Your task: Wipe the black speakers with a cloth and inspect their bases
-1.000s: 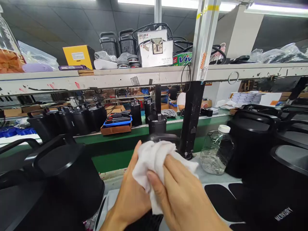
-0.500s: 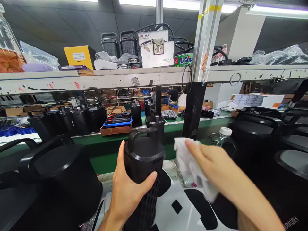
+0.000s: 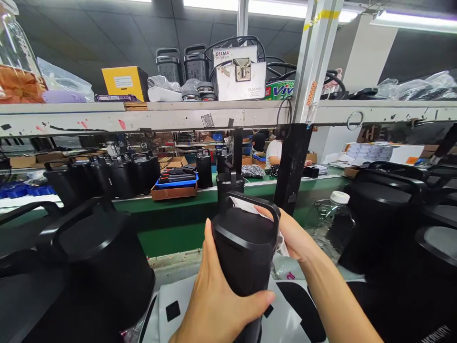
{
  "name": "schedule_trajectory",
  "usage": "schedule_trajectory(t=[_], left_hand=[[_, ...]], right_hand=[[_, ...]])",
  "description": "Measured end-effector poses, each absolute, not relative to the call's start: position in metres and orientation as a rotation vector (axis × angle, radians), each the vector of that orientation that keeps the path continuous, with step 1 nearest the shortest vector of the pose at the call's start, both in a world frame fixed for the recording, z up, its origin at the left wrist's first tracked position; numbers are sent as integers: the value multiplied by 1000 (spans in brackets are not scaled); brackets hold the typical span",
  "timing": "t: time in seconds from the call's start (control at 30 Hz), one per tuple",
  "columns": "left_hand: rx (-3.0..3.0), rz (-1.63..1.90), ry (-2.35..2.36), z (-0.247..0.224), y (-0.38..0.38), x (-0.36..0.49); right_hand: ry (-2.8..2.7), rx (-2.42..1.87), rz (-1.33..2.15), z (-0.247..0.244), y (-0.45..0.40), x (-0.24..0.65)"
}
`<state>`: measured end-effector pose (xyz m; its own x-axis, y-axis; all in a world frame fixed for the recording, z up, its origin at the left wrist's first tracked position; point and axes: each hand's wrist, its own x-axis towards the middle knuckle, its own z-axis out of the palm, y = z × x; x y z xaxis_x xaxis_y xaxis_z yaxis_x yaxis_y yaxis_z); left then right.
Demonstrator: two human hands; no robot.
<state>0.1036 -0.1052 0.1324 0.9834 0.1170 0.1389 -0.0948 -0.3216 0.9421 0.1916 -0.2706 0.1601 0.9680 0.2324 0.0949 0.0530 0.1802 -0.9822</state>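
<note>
My left hand [image 3: 223, 297] wraps around a black housing with a carry handle [image 3: 241, 257], holding it upright and slightly tilted, thumb across its front. Behind the handle, my right hand [image 3: 294, 233] presses a white cloth [image 3: 246, 206] against the housing's back edge. Part of the cloth shows through the handle opening, and my right fingertips are mostly hidden. Beneath lies a white surface with black patches [image 3: 189, 286].
Large black handled units stand close on the left [image 3: 96, 257] and right [image 3: 382, 214]. A clear bottle with a white cap [image 3: 333, 221] is right of my hand. Across a green bench edge [image 3: 164, 233] sits a tray of black parts [image 3: 174, 186]. A shelf [image 3: 171, 114] spans above.
The housing has turned and shifted right in my left hand. My right hand has brought the cloth from the right side in behind the housing's handle.
</note>
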Motion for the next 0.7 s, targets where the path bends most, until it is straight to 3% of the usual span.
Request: schedule_trajectory(t=[0.4,0.7], left_hand=[[1921,168,16,134,-109,99],[1898,153,-93,120,-112,97]], right_hand=[[-299,-1323,40,165,-267,178],[-238,-1598,-502,176,-258,153]])
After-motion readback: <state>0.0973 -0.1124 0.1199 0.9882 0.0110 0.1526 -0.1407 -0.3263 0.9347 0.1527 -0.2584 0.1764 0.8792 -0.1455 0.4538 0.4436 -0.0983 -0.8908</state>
